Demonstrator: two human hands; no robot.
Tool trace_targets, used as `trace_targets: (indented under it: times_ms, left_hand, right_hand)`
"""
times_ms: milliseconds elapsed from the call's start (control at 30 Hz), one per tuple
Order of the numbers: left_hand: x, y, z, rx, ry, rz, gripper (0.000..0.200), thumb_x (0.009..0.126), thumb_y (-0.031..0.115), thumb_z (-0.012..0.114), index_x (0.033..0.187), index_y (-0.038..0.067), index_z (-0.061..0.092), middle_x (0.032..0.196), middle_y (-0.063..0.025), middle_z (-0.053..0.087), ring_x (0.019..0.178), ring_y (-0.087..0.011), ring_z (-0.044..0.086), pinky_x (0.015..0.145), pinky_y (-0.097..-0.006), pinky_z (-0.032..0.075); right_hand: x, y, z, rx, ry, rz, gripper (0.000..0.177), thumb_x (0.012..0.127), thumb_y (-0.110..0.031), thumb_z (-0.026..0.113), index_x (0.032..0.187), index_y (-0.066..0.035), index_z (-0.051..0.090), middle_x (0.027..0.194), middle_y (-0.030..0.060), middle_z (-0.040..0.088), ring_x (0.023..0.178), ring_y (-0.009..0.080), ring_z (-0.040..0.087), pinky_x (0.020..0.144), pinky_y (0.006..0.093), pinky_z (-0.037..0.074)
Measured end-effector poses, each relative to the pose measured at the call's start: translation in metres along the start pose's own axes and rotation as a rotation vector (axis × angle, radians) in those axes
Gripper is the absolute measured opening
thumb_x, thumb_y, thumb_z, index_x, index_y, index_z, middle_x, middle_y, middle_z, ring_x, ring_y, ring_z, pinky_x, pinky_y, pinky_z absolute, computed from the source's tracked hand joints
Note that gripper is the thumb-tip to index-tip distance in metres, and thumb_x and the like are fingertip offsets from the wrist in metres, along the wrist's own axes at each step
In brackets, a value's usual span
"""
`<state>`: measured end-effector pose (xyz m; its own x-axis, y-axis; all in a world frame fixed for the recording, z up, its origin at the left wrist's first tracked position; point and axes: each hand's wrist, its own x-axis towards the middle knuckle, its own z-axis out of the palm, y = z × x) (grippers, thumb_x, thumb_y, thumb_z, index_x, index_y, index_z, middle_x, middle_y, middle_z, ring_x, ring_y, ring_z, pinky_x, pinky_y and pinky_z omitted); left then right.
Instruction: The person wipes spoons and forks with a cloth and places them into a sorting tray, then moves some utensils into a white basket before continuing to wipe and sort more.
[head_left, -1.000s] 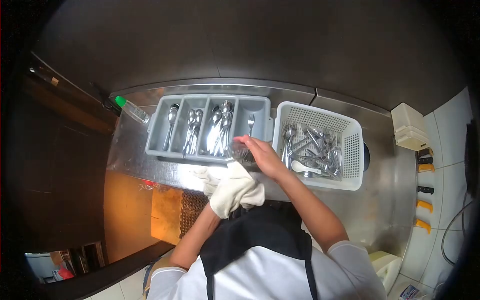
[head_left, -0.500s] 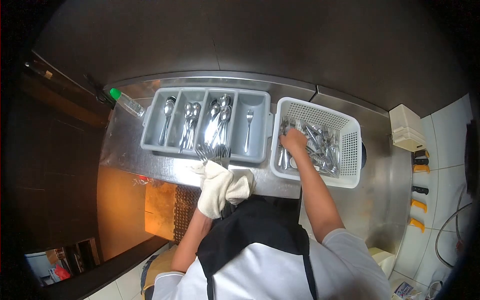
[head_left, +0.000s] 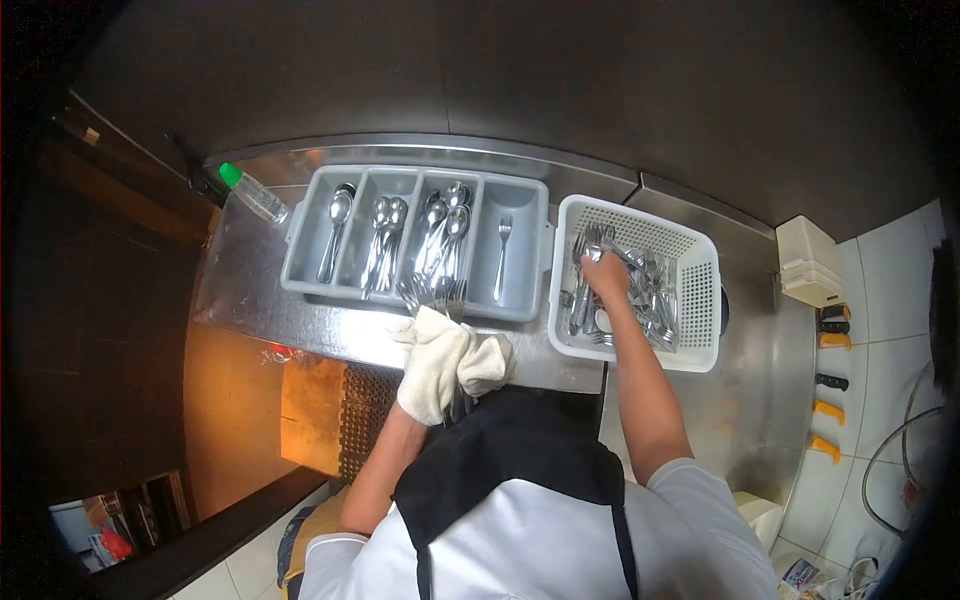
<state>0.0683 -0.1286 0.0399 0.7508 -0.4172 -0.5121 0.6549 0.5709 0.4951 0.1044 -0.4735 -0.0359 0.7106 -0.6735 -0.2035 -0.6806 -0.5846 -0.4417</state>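
My left hand (head_left: 438,370), wrapped in a white cloth (head_left: 485,362), is closed around a bunch of forks (head_left: 432,296); their tines stick up past the cloth and handles show below it. Inside the white perforated basket (head_left: 690,243), my right hand (head_left: 606,277) is closed on cutlery, with a spoon bowl and fork tines just beyond the fingertips. Mixed loose cutlery (head_left: 655,295) lies around it. To the left stands a grey cutlery tray (head_left: 520,190). Its three left compartments hold spoons (head_left: 387,235), and the rightmost holds a single fork (head_left: 502,255).
A clear bottle with a green cap (head_left: 255,193) leans at the left end of the steel counter (head_left: 250,310). Knives with black and yellow handles (head_left: 832,382) line the right wall below a beige box (head_left: 808,262). A dark wall rises behind the counter.
My right hand has shifted slightly within the basket, and fork tines and a spoon bowl now show at its fingertips. My left hand still holds the forks in the cloth. The view has shifted slightly.
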Motion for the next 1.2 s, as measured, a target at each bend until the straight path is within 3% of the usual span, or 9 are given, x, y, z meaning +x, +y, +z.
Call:
trace_targets:
  times_ms: [233,433,500,567,667,767,867,1000,1200]
  left_hand:
    - [0.0,0.004,0.017,0.074,-0.05,-0.047,0.015,0.092,0.003,0.055,0.078,0.007,0.057,0.079,-0.0003,0.054,0.073,-0.0095,0.053,0.065,-0.0239,0.044]
    - [0.013,-0.003,-0.005,-0.072,-0.191,-0.056,0.011,0.093,0.001,0.053,0.084,0.006,0.058,0.085,-0.0019,0.054,0.08,-0.0108,0.054,0.065,-0.0235,0.043]
    - [0.033,-0.019,-0.047,-1.262,-0.241,-0.578,0.012,0.092,0.004,0.046,0.1,0.005,0.054,0.098,-0.0081,0.052,0.095,-0.0173,0.05,0.085,-0.0292,0.041]
    - [0.039,-0.024,-0.055,-1.61,-0.249,-0.734,0.018,0.093,0.005,0.041,0.107,0.005,0.051,0.102,-0.0109,0.05,0.101,-0.0194,0.049,0.093,-0.0308,0.04]
    - [0.035,-0.016,-0.022,-0.861,-0.228,-0.426,0.013,0.094,0.004,0.04,0.105,0.004,0.049,0.098,-0.0097,0.05,0.096,-0.0162,0.05,0.086,-0.0273,0.041]
    - [0.031,-0.005,0.02,-0.101,-0.189,-0.113,0.009,0.096,0.003,0.039,0.102,0.003,0.046,0.094,-0.0086,0.05,0.092,-0.0129,0.051,0.08,-0.0237,0.043]
    - [0.035,-0.004,0.059,-0.607,-0.186,-0.376,0.012,0.095,0.011,0.053,0.102,0.003,0.045,0.09,-0.0047,0.054,0.087,-0.0063,0.053,0.078,-0.0227,0.047]
    - [0.029,-0.005,0.072,-0.111,-0.534,-0.284,0.064,0.093,0.063,0.041,0.116,0.004,0.052,0.106,-0.0147,0.057,0.1,-0.0226,0.057,0.089,-0.037,0.051]
    - [0.016,-0.015,0.065,0.391,-0.506,-0.071,0.014,0.086,0.003,0.056,0.099,0.0,0.056,0.092,-0.0095,0.063,0.081,-0.019,0.065,0.068,-0.03,0.052]
  right_hand:
    - [-0.015,-0.02,0.022,-0.188,-0.038,-0.1,0.035,0.071,-0.027,0.071,0.094,-0.001,0.068,0.093,0.0232,0.068,0.091,0.0402,0.066,0.081,0.0471,0.052]
    - [-0.013,-0.005,0.006,0.11,0.11,-0.077,0.037,0.076,-0.029,0.068,0.099,0.0,0.065,0.088,0.0243,0.067,0.086,0.0393,0.066,0.074,0.0449,0.051]
    - [-0.022,-0.011,-0.028,0.202,0.056,0.008,0.039,0.078,-0.025,0.066,0.109,-0.001,0.063,0.091,0.0202,0.069,0.085,0.0348,0.067,0.075,0.0407,0.052]
    - [-0.043,-0.015,-0.05,0.655,0.326,-0.313,0.04,0.081,-0.013,0.062,0.119,-0.001,0.058,0.084,0.0102,0.068,0.076,0.0219,0.066,0.07,0.0337,0.05]
    - [-0.069,-0.041,-0.1,0.834,0.235,-0.35,0.037,0.082,-0.005,0.058,0.119,-0.001,0.056,0.079,0.0018,0.064,0.072,0.0115,0.059,0.067,0.0301,0.049]
    - [-0.106,-0.078,-0.153,0.809,-0.003,-0.313,0.017,0.08,-0.008,0.061,0.096,-0.002,0.061,0.071,0.0016,0.062,0.06,0.0078,0.055,0.056,0.0252,0.045]
    - [-0.132,-0.107,-0.172,0.685,-0.355,-0.198,0.013,0.075,-0.008,0.064,0.086,-0.002,0.061,0.063,0.0017,0.061,0.041,0.0057,0.045,0.036,0.0228,0.033]
    - [-0.138,-0.128,-0.138,0.673,-0.609,-0.271,0.018,0.076,-0.014,0.071,0.08,0.002,0.063,0.064,0.0037,0.063,0.041,0.0077,0.05,0.038,0.0231,0.039]
    - [-0.149,-0.133,-0.135,0.268,-0.251,-0.538,0.037,0.078,-0.032,0.078,0.085,0.003,0.068,0.064,0.007,0.064,0.061,0.0135,0.064,0.058,0.0302,0.051]
